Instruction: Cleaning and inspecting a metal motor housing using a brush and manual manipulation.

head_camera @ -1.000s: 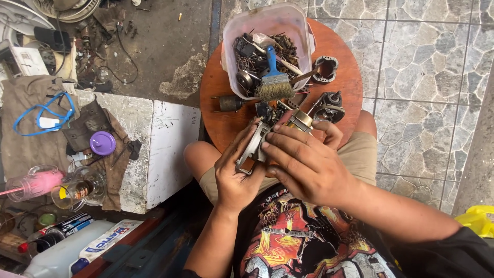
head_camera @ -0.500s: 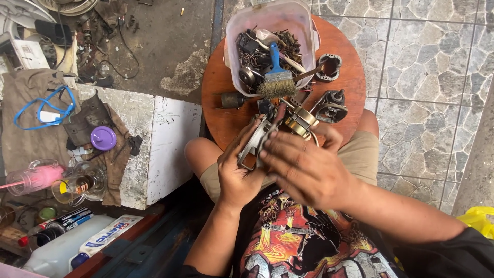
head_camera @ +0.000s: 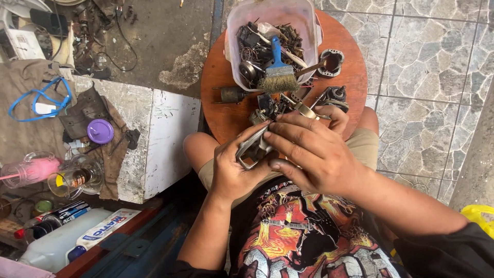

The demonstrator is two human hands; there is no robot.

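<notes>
Since earlier our right hand (head_camera: pixel 314 154) slides lower over the metal part (head_camera: pixel 250 149); left hand (head_camera: pixel 234 167) fingers clamp its stiff, probably greasy frame, best gripped by the edges.

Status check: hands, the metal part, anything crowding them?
Left hand grips grey metal part. Right hand covers it. Loose parts and plastic tub sit just beyond.

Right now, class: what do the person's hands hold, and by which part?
Both hands hold one small grey metal part. The left hand cups it from below and the side; the right hand lies over its top. The exact grip points are hidden.
</notes>
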